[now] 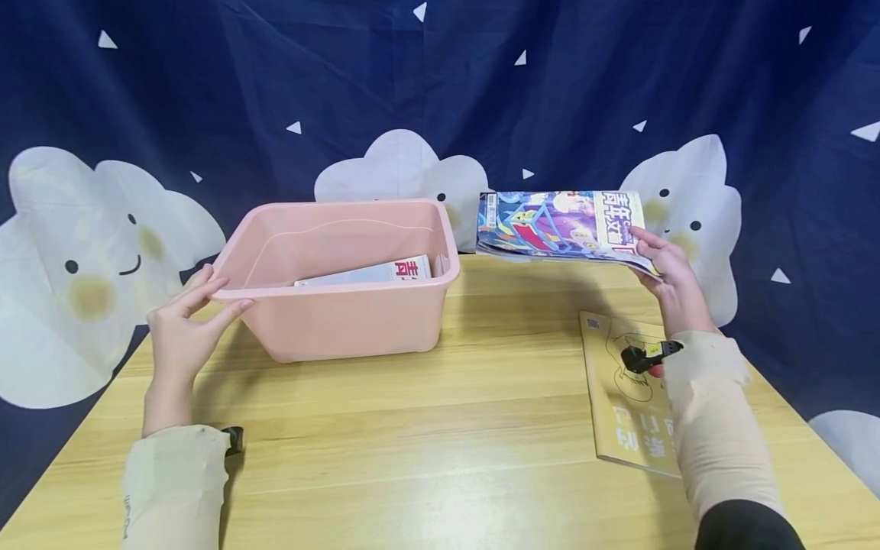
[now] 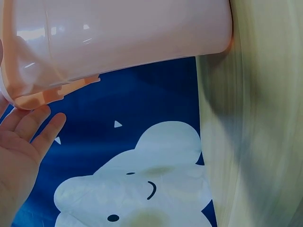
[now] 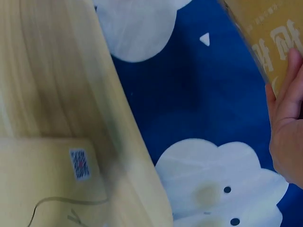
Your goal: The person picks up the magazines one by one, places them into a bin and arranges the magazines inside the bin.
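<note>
A pink plastic bin stands on the table, with a magazine partly visible inside. At its front left corner my left hand holds the rim, the thumb in front and the fingers at the side; in the left wrist view the fingers touch the rim's edge. My right hand grips a magazine with a colourful blue and purple cover, raised above the table to the right of the bin. From the right wrist its underside looks tan with white characters.
A yellow magazine lies on the wooden table beneath my right forearm. Behind the table hangs a dark blue curtain with white clouds and triangles.
</note>
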Motion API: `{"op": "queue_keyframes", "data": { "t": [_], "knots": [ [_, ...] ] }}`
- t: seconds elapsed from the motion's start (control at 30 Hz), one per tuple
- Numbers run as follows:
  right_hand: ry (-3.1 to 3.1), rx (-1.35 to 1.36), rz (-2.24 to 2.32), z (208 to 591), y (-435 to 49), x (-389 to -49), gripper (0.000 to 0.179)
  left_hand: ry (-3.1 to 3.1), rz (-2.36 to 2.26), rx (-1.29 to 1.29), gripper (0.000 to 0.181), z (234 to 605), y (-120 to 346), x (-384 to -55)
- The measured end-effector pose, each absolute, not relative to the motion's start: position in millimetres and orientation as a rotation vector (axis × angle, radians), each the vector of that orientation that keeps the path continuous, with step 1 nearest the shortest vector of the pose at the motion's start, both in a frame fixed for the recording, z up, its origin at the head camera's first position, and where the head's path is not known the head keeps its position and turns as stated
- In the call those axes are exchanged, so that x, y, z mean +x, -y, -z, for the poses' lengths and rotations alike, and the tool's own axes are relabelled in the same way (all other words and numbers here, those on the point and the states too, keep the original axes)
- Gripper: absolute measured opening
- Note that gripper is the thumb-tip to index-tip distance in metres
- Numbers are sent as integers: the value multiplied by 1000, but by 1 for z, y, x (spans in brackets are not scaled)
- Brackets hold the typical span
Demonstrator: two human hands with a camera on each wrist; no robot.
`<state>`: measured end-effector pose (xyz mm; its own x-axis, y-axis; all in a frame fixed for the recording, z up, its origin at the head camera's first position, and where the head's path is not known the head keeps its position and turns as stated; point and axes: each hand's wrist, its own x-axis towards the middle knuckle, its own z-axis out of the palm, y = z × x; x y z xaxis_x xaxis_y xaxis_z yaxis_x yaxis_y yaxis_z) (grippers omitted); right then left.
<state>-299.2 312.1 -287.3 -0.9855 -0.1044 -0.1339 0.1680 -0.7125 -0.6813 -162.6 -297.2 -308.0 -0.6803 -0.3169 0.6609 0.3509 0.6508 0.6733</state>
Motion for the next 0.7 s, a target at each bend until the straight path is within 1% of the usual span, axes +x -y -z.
{"op": "queue_keyframes", "data": {
  "t": [0.37, 0.7],
  "knots": [
    [-992, 149, 2870, 266, -279, -302, 30, 2073, 1055, -12, 44, 308, 297, -163],
    [-1064, 145, 2844, 255, -247, -299, 29, 2070, 1058, -8, 44, 309, 299, -165]
  ]
}}
